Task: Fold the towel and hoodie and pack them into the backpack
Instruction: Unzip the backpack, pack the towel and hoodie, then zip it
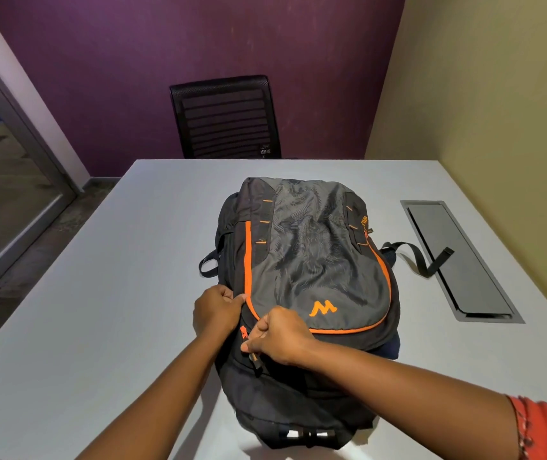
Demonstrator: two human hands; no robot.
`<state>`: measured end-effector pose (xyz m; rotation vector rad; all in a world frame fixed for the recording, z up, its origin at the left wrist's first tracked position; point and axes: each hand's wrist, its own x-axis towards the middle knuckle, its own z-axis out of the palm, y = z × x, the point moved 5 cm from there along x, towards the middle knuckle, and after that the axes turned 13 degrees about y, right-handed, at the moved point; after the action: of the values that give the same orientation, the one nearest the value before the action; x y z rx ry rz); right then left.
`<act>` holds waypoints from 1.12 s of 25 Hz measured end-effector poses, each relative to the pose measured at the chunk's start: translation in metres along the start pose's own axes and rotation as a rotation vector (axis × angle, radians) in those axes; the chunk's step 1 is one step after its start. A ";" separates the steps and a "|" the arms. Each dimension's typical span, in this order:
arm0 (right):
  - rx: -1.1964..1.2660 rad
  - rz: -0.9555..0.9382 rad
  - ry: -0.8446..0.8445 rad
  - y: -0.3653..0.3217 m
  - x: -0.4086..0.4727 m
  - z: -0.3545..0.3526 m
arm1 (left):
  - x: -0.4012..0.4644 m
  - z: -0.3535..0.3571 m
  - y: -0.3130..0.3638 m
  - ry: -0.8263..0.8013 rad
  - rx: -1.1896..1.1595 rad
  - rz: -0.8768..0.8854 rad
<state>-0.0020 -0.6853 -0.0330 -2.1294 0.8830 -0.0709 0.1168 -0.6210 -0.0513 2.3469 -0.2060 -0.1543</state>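
Backpack point(305, 287), black and grey with orange zip piping, lay flat on its back on the grey tabletop point(99, 293), about midway between the left and right edges and reaching to the near edge, front panel up. It looked bulky and full.

Left hand point(217, 312) gripped the fabric at the bag's left side, just beside the orange piping, fingers curled tight on the cloth. Right hand point(278, 336) sat just to the right of it, fingers closed in a pinch on what appeared to be a zip pull point(254, 358) near the bag's near-left corner. The two hands were close together but not touching.

No towel and no hoodie were visible anywhere on the tabletop. A sliver of dark blue fabric point(390, 348) showed under the bag's right near side; cannot tell what it belonged to.

Judgement: folding and packing appeared done, both items presumably inside. The step in hand looked like working the zip. Whether the zip was open or closed along its length could not be read, since the hands covered it. If closing, only that remained.

Also present: a loose strap point(424, 260) trailing toward the recessed cable hatch point(458, 260) near the right edge, and a black mesh chair point(225, 117) beyond the far edge.
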 end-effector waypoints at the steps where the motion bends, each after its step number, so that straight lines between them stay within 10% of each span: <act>1: -0.014 -0.010 -0.004 0.000 -0.001 -0.002 | 0.001 0.001 0.000 0.019 -0.009 -0.012; 28: -0.153 -0.042 -0.152 0.086 -0.040 -0.103 | 0.048 -0.015 0.001 0.224 0.260 0.053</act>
<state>-0.1153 -0.7659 -0.0154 -2.2619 0.7757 0.1404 0.1665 -0.6211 -0.0426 2.5903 -0.1867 0.1716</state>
